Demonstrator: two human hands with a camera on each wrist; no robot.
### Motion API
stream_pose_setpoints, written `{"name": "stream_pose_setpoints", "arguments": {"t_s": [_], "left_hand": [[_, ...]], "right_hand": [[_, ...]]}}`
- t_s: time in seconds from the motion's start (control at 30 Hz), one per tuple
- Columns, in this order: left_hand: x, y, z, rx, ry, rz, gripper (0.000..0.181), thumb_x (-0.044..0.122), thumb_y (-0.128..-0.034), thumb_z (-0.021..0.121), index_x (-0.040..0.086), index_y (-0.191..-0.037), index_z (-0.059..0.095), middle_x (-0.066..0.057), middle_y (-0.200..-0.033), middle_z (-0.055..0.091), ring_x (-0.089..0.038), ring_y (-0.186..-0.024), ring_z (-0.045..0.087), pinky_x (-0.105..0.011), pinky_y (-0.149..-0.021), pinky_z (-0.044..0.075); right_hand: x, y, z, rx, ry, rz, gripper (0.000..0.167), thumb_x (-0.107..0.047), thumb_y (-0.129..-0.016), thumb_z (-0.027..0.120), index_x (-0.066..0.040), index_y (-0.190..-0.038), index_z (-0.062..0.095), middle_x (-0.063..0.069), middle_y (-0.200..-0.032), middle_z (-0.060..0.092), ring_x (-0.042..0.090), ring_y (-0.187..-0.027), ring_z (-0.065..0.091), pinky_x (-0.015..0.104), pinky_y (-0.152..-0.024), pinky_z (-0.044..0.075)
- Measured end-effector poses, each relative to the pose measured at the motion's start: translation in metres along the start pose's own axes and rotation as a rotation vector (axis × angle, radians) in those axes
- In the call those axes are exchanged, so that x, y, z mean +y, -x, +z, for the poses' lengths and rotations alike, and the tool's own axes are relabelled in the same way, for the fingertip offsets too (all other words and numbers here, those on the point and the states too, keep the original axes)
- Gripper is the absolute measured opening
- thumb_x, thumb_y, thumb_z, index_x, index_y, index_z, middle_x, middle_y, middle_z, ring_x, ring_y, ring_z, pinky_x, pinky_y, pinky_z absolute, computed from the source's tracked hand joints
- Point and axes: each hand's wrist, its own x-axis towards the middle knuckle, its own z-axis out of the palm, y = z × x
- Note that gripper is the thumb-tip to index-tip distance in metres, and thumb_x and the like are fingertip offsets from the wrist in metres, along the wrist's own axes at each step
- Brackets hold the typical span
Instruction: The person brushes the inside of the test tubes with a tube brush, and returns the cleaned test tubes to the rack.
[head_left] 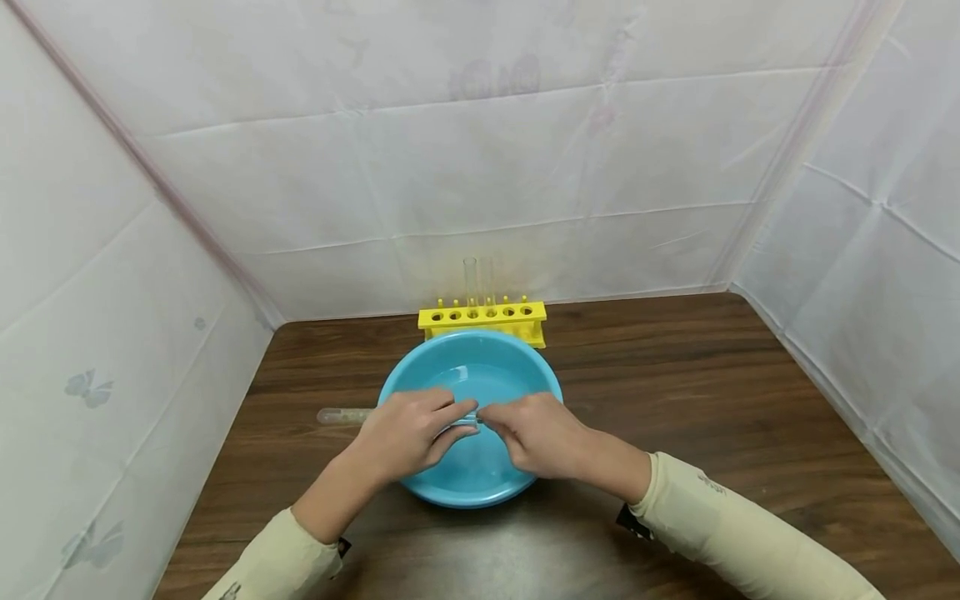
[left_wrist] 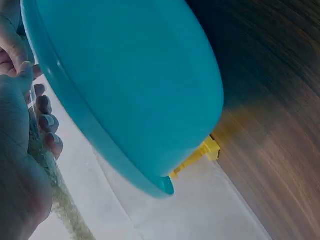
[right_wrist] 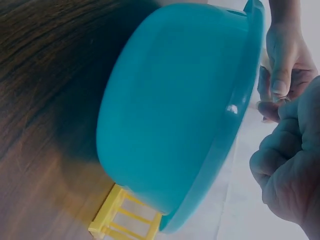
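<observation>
Above the blue basin, my left hand grips a clear test tube lying nearly level. Its rounded end sticks out to the left past the basin's rim; its mouth end lies between thumb and fingers. Greenish, fine-stranded matter shows inside the tube in the left wrist view. At the tube's mouth end is my right hand, its fingers curled, as the right wrist view also shows. Whether those fingertips pinch the tube's rim or something small is hidden. The basin contains clear liquid.
Behind the basin stands a yellow test tube rack, close to its far rim. Two clear test tubes stand upright in the rack. The dark wooden table is bounded by white sheet walls at the back and both sides.
</observation>
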Motion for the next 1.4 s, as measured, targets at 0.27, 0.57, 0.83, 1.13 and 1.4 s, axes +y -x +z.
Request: {"name": "stream_pose_setpoints", "arguments": {"t_s": [0.27, 0.57, 0.83, 1.13, 1.4], "left_hand": [[0.002, 0.000, -0.011, -0.106, 0.254, -0.117, 0.027, 0.037, -0.1015, 0.074, 0.020, -0.121, 0.079, 0.010, -0.076, 0.062, 0.003, -0.063, 0.046, -0.011, -0.059, 0.042], [-0.016, 0.031, -0.020, -0.218, 0.306, -0.303, 0.028, 0.031, -0.1017, 0.074, 0.016, -0.125, 0.080, 0.002, -0.113, 0.083, -0.001, -0.078, 0.073, -0.023, -0.068, 0.059], [-0.020, 0.038, -0.016, -0.261, 0.330, -0.317, 0.034, 0.035, -0.1046, 0.070, 0.014, -0.130, 0.078, 0.000, -0.119, 0.082, -0.013, -0.097, 0.080, -0.032, -0.079, 0.065], [-0.026, 0.030, -0.009, -0.390, 0.360, -0.303, 0.026, 0.039, -0.1112, 0.058, 0.020, -0.113, 0.075, 0.013, -0.087, 0.069, 0.004, -0.070, 0.056, -0.021, -0.068, 0.053], [-0.028, 0.024, -0.010, -0.451, 0.440, -0.344, 0.031, 0.043, -0.1136, 0.051, 0.025, -0.093, 0.063, 0.013, -0.069, 0.041, 0.002, -0.060, 0.041, -0.020, -0.062, 0.042]], "right_hand": [[-0.002, 0.007, -0.009, -0.033, 0.029, -0.042, 0.031, -0.002, -0.104, 0.059, -0.007, -0.129, 0.077, 0.006, -0.105, 0.084, 0.006, -0.066, 0.068, 0.016, -0.062, 0.053], [0.013, 0.033, -0.030, -0.040, 0.022, 0.046, 0.034, 0.004, -0.098, 0.060, -0.009, -0.123, 0.080, 0.004, -0.102, 0.085, -0.001, -0.059, 0.057, 0.015, -0.056, 0.048], [0.027, 0.049, -0.029, -0.032, 0.028, 0.031, 0.033, 0.003, -0.098, 0.061, -0.011, -0.121, 0.080, 0.002, -0.098, 0.084, -0.002, -0.060, 0.057, 0.011, -0.056, 0.042], [0.043, 0.054, -0.026, 0.139, 0.249, -0.167, 0.039, 0.007, -0.090, 0.059, -0.012, -0.113, 0.083, -0.006, -0.062, 0.065, -0.002, -0.051, 0.025, 0.010, -0.052, 0.016], [0.050, 0.049, -0.029, 0.280, 0.392, -0.323, 0.057, -0.002, -0.097, 0.027, -0.013, -0.109, 0.081, -0.006, -0.058, 0.039, 0.003, -0.062, 0.011, 0.016, -0.056, 0.009]]}}
